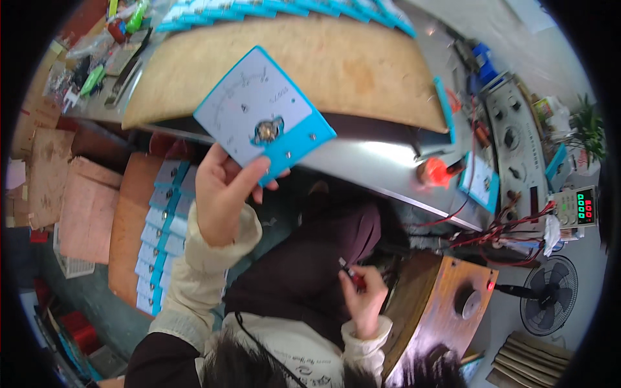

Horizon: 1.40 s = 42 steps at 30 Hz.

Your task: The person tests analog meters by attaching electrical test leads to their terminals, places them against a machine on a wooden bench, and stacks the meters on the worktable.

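My left hand (226, 194) grips a square meter plate (239, 107) by its lower edge, thumb on its blue band. The plate is tilted, with a white scale face and a small metal mechanism (268, 131). My right hand (365, 297) is closed around a small red-handled tool (356, 278), low over my dark-trousered leg (297, 252), apart from the plate.
A wooden board (349, 71) on the metal bench (369, 161) has more plates (297, 10) along its back. Others (155, 258) lie in rows at left. An orange bottle (432, 173), test instrument (517, 149), power supply (576, 207), fan (548, 294) and wooden-sided box (420, 317) are at right.
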{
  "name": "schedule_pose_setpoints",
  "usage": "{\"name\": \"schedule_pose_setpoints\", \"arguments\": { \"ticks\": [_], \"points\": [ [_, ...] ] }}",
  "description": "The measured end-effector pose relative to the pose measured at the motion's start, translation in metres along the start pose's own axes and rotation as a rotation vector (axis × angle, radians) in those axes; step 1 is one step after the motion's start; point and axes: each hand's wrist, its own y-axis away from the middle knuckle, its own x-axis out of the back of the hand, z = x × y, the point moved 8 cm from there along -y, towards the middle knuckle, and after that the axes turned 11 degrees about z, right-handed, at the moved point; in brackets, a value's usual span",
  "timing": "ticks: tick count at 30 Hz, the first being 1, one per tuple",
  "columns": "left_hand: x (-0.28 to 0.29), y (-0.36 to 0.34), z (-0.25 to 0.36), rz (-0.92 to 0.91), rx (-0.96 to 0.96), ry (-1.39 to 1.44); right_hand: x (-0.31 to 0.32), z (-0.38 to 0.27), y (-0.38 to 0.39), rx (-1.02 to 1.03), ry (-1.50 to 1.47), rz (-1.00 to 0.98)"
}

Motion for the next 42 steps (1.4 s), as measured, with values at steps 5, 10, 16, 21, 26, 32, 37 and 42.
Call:
{"name": "schedule_pose_setpoints", "arguments": {
  "ticks": [5, 10, 16, 21, 26, 32, 37, 42],
  "points": [
    [0.005, 0.06, -0.038, -0.018, 0.302, 0.085, -0.007, -0.048, -0.012, 0.134, -0.191, -0.007],
    [-0.004, 0.076, -0.059, -0.09, 0.342, 0.059, -0.026, -0.094, -0.013, 0.314, -0.316, -0.039],
    [-0.013, 0.082, -0.068, -0.164, 0.282, -0.086, -0.038, -0.083, -0.008, 0.181, -0.257, -0.035],
    [-0.026, 0.094, -0.082, -0.227, 0.346, -0.161, -0.032, -0.067, 0.001, 0.128, -0.203, -0.001],
    [-0.033, 0.098, -0.09, -0.217, 0.336, -0.167, -0.028, -0.051, -0.002, 0.039, -0.161, -0.011],
    [-0.031, 0.086, -0.105, -0.237, 0.486, -0.022, -0.017, -0.021, 0.002, -0.262, -0.542, 0.083],
    [-0.033, 0.082, -0.109, -0.257, 0.491, -0.033, 0.006, -0.021, -0.006, -0.077, -0.425, 0.166],
    [-0.034, 0.081, -0.11, -0.237, 0.485, -0.036, 0.008, -0.032, -0.019, 0.052, -0.312, 0.152]
  ]
}}
